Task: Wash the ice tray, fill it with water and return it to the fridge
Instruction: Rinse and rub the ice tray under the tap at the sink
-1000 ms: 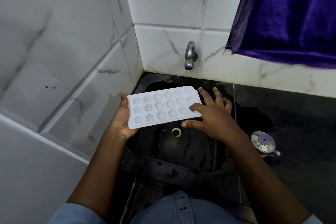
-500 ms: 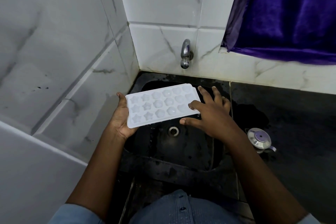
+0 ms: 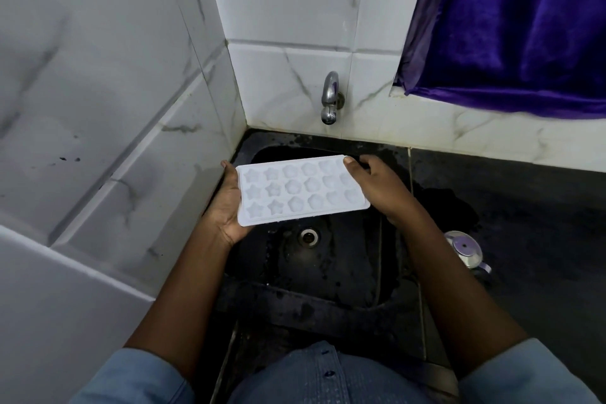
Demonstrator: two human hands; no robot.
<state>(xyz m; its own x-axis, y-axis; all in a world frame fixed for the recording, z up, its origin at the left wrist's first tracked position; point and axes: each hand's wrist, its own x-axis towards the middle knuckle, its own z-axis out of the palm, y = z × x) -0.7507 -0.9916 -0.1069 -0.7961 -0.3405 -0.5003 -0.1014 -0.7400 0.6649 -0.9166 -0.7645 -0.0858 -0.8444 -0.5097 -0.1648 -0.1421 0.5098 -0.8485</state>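
Head view. Ice tray: white, 3 rows of star- and flower-shaped cavities, open side up and tilted slightly, held in the air over the sink, above the far half of the basin. Whether the cavities hold water cannot be told. Left hand: palm cupped under the tray's left short end, 1 fingertip showing past the far-left corner; the other fingers are hidden under the tray, so how they lie cannot be told. Right hand: clamped on the tray's right short end, thumb pressed on the top face at the far-right corner, remaining fingers curled together round the far edge and underneath. Sink is black and wet-looking, set in a corner of white marbled tile wall. Drain sits in the sink floor, showing just below the tray's near edge. Chrome tap projects from the wall behind the sink, above the tray. Dark counter runs right of the sink; a small shiny metal vessel stands on it near the sink's right rim. Purple curtain hangs above the counter, right of the sink.
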